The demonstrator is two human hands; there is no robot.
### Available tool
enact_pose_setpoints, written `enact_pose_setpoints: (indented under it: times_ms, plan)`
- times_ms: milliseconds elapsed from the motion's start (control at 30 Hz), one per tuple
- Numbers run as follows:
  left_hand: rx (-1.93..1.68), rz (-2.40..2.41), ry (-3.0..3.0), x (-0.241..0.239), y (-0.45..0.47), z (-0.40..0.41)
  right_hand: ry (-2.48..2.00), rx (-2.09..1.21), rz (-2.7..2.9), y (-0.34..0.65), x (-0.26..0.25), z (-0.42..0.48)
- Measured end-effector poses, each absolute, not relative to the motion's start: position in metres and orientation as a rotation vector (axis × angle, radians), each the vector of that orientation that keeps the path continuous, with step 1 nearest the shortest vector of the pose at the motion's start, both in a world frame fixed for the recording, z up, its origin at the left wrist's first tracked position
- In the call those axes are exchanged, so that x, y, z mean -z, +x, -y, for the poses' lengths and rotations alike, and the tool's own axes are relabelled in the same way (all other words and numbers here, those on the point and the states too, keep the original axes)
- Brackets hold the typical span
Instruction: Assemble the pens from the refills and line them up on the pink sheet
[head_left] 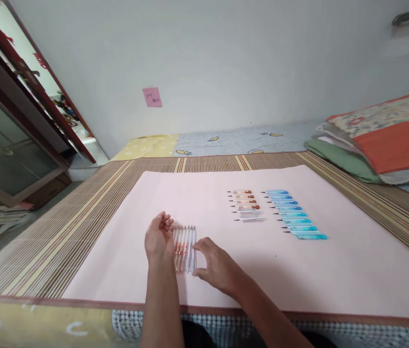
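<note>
Upright on the pink sheet, a tight row of slim clear-barrelled pens [184, 249] with orange and pale markings lies between my two hands. My left hand [159, 238] rests at the row's left side, palm turned up, fingers loosely curled and apart. On the right side, my right hand [219, 268] has its thumb and fingers spread, with the tips touching or very near the rightmost pen; I cannot tell which. Further right lie a column of brown and clear-grey pencil-like pens [244, 200] and a slanting column of blue ones [293, 215], dark tips pointing left.
The pink sheet [117, 270] covers a striped mat [63, 232] on a bed. Folded bedding [382, 140] is stacked at the right. A pink note [152, 97] sticks to the wall behind. A glass-panelled door [1, 145] stands at the left.
</note>
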State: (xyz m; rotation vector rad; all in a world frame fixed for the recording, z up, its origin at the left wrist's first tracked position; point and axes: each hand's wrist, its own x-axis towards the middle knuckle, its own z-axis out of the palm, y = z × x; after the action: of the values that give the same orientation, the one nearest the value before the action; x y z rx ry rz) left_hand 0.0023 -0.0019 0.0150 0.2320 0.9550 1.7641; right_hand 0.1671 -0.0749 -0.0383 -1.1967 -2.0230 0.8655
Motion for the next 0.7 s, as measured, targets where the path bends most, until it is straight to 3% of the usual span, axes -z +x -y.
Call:
enact_pose_setpoints:
  times_ms: [200, 467, 700]
  plan:
    - [-1.715, -0.951, 0.274, -0.015, 0.01, 0.002, -1.31, -0.71, 1.956, 0.192, 0.029, 0.064]
    - [-1.663, -0.935, 0.313, -0.012, 0.017, -0.002, -1.774, -0.131, 1.891, 0.289, 0.028, 0.032]
    - [-1.626, -0.947, 0.351, -0.01, 0.03, -0.002, -1.891, -0.124, 1.949, 0.302, 0.036, 0.026]
